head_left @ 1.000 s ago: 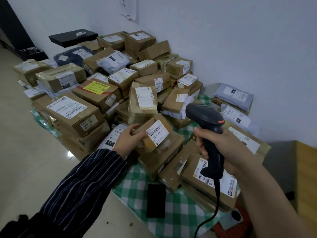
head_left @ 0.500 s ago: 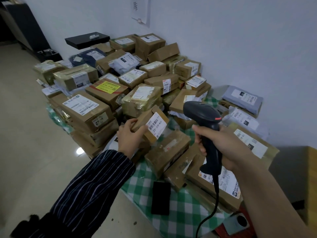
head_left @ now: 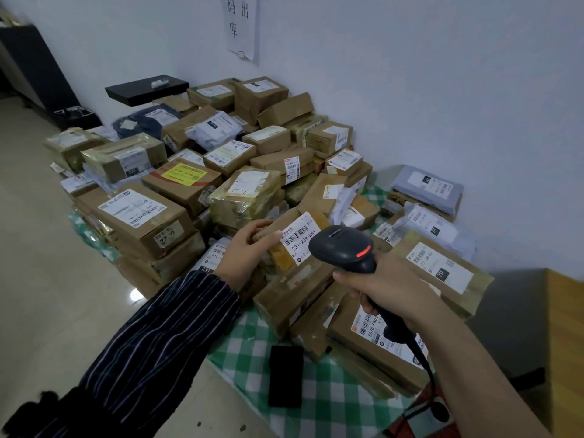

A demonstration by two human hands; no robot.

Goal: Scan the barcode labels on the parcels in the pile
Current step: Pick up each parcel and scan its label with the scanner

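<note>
Left hand [head_left: 245, 251] tight around taped cardboard parcel [head_left: 301, 237], right hand [head_left: 390, 287] tight around smooth black scanner [head_left: 343, 248].

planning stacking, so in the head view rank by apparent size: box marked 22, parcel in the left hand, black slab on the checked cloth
1. box marked 22
2. parcel in the left hand and black slab: look alike; parcel partly hidden, so unranked
</note>
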